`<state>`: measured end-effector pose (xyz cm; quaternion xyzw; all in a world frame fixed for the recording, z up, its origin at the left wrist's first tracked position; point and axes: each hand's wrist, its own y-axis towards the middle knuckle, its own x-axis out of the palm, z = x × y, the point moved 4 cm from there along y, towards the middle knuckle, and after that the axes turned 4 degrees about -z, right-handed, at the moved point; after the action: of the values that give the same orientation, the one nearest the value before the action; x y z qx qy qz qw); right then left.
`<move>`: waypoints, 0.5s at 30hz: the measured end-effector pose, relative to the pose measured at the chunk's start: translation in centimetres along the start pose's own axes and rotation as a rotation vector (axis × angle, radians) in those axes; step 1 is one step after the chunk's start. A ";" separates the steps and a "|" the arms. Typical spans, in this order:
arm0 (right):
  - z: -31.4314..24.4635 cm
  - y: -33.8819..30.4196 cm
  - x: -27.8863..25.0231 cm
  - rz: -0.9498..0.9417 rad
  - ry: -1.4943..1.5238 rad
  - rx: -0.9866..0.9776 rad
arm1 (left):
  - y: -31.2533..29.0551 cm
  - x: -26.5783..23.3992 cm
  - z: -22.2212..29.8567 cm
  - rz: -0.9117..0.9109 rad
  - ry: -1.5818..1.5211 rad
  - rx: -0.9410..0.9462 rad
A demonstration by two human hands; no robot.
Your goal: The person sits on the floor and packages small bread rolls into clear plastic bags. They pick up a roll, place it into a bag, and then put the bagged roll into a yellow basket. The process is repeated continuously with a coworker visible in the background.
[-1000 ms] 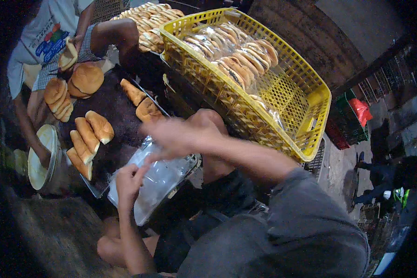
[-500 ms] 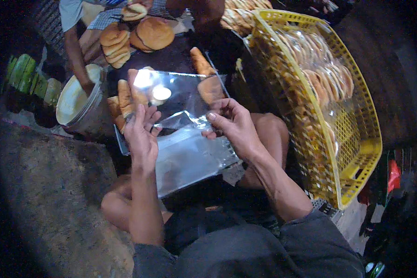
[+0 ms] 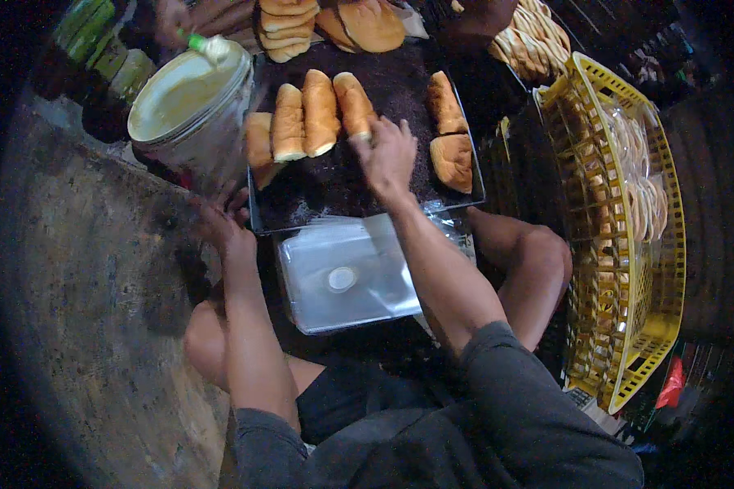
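Note:
My right hand (image 3: 389,163) reaches over the dark tray (image 3: 367,208), its fingers closed on the near end of a long golden bread roll (image 3: 353,102). Two more long rolls (image 3: 320,112) lie to its left, beside a piece of bread (image 3: 261,147) at the tray's left edge. Low by the tray's near left corner is my left hand (image 3: 227,228), fingers curled and dim; whatever they hold cannot be made out. Below the tray, a stack of clear plastic bags (image 3: 355,285) lies in front of me, a pale round spot on it.
A pale bucket (image 3: 183,102) with creamy contents stands left of the tray, a co-worker's hand (image 3: 171,20) with a green-handled tool over it. Flat round breads (image 3: 371,24) sit at the far end. A yellow crate (image 3: 628,326) of bagged breads stands right.
My hands have parted from the clear bag they held up between them. The right has gone forward to a roll, the left down and left. The view has shifted.

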<state>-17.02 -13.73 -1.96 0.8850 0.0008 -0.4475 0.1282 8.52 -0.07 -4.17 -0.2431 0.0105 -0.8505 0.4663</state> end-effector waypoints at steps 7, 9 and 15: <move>6.3 -1.5 -15.2 -0.261 0.850 0.183 | -1.8 3.4 1.3 -0.225 0.138 0.188; 5.9 -3.1 -19.7 -0.315 1.029 0.284 | -3.2 4.8 1.4 -0.308 0.224 0.256; 3.3 -3.6 -21.0 -0.285 1.094 0.252 | -10.1 10.4 1.8 -0.708 0.193 -0.023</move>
<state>-32.66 -8.58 12.02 0.9872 0.1329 0.0657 -0.0589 -3.32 -2.33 4.07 -0.1553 -0.0209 -0.9781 0.1374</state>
